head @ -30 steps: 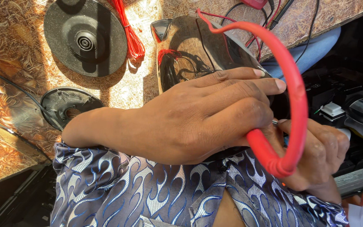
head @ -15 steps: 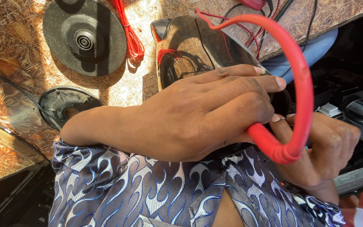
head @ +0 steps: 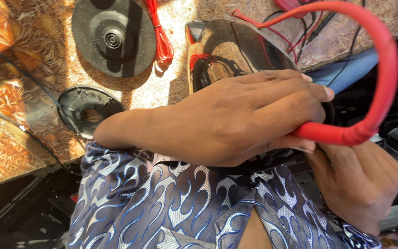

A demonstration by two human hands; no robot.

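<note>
Starting at the left of the frame: there's a patterned brown tabletop (head: pixel 28 106) in bright sun, with a small black round housing (head: pixel 87 109) sitting on it at the left-middle, hole in its centre. Just above that, top left-centre, is a bigger black disc (head: pixel 113 37) with a ribbed hub, and right beside it a bundle of thin red wire (head: pixel 162 39) lying on the table.

Centre of the frame is where the work is. The left hand (head: pixel 236 120) lies flat across a shiny chrome iron body (head: pixel 231 48), fingers stretched to the right and wrapped around the end of a thick red cord (head: pixel 383 78), pinning it against the iron. That cord loops up from the grip, arcs along the right edge of the frame and comes back across the top.

Lower right, the right hand (head: pixel 362 184) is tucked under the cord's end, fingers curled up toward it; can't tell whether it's actually gripping anything there. Blue-patterned shirt sleeves (head: pixel 162 207) fill the bottom.
</note>
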